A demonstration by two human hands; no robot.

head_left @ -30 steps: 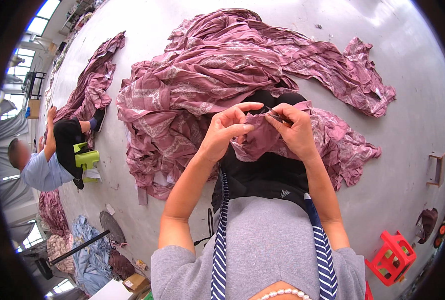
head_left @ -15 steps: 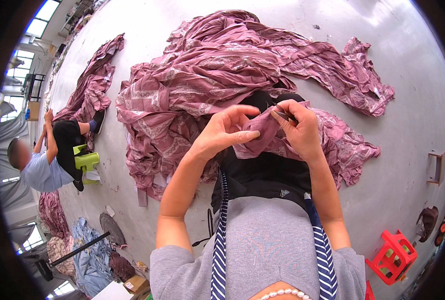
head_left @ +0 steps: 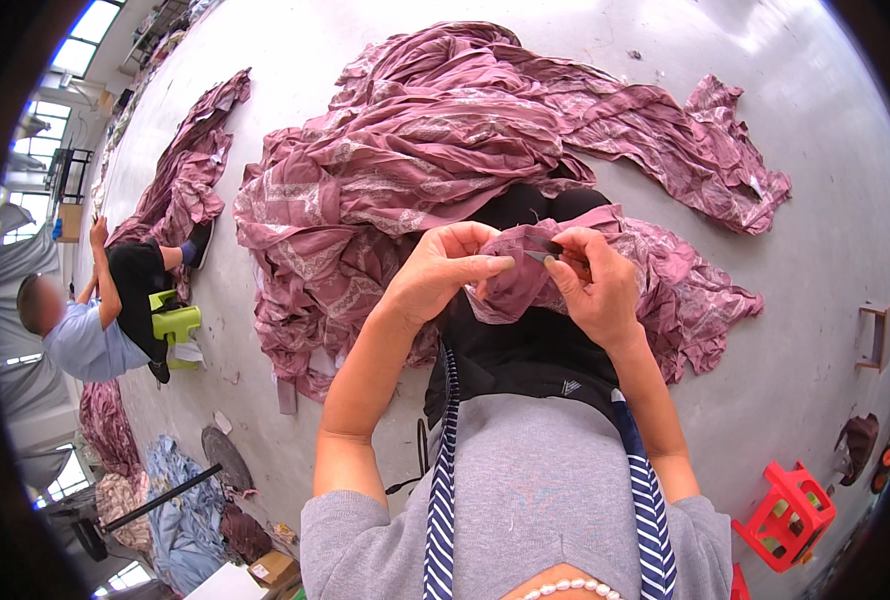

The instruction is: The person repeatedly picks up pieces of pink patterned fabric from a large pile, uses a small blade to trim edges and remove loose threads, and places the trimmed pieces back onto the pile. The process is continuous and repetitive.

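Note:
My left hand (head_left: pixel 443 272) pinches the edge of a pink-mauve patterned cloth (head_left: pixel 507 290) between thumb and fingers, above my lap. In my right hand (head_left: pixel 602 292) is a small pair of thread snips (head_left: pixel 541 250), dark with metal blades, pointing left. Their tips lie at the cloth's edge, close to my left fingertips; whether the blades touch a thread is too small to tell. Beyond my knees, a large heap of the same cloth (head_left: pixel 435 135), with white lace-like bands, spreads over the floor and runs on to the right.
At left a co-worker (head_left: pixel 95 335) sits on a green stool (head_left: pixel 176 322) beside another length of mauve cloth (head_left: pixel 180 165). Blue cloth (head_left: pixel 177 510) and a cardboard box (head_left: pixel 273 568) lie lower left. A red plastic stool (head_left: pixel 787 515) stands lower right, with a small wooden stand (head_left: pixel 873 335) farther up.
My right hand has come slightly down with the snips, whose blades now show over the cloth. My left hand has closed its fingers onto the cloth's edge.

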